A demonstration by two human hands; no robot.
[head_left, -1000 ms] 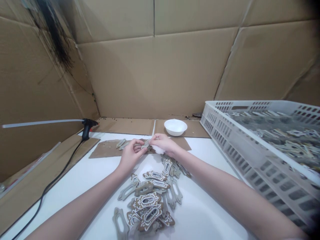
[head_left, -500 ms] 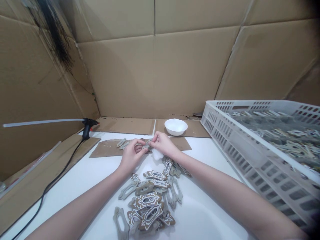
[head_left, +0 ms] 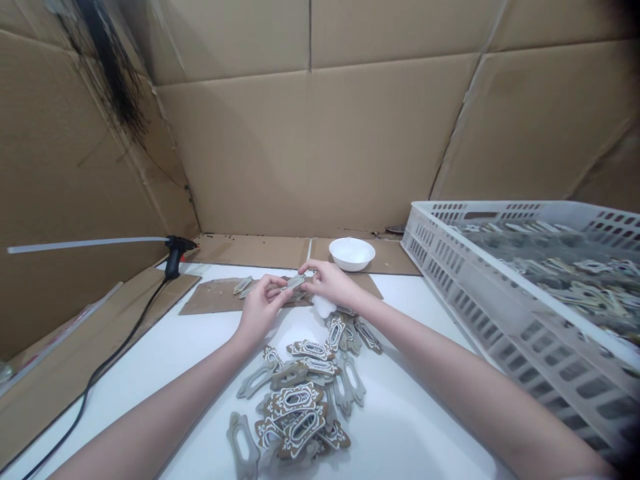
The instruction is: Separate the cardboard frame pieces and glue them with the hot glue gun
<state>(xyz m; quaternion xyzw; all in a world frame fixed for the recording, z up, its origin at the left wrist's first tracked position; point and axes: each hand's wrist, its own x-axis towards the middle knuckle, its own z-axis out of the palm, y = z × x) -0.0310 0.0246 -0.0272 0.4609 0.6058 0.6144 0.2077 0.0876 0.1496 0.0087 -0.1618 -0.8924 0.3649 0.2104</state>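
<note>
Bare left hand [head_left: 259, 303], bare right hand [head_left: 331, 284], slim uncovered forearms [head_left: 185, 395].

Brown cardboard back wall [head_left: 380, 147] w/ vert. & horiz. creases; L wall [head_left: 45, 167] also cardboard; white worktop [head_left: 410, 407] below, soft light.

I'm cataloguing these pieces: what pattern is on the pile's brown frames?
White, curling scrollwork on the brown frames, best in the head view.

open tabletop [head_left: 165, 333] between cord [head_left: 89, 388] and left forearm [head_left: 185, 400], frames [head_left: 280, 403] piled between left and right forearm [head_left: 450, 367], basket [head_left: 450, 263] blocking right side
</note>
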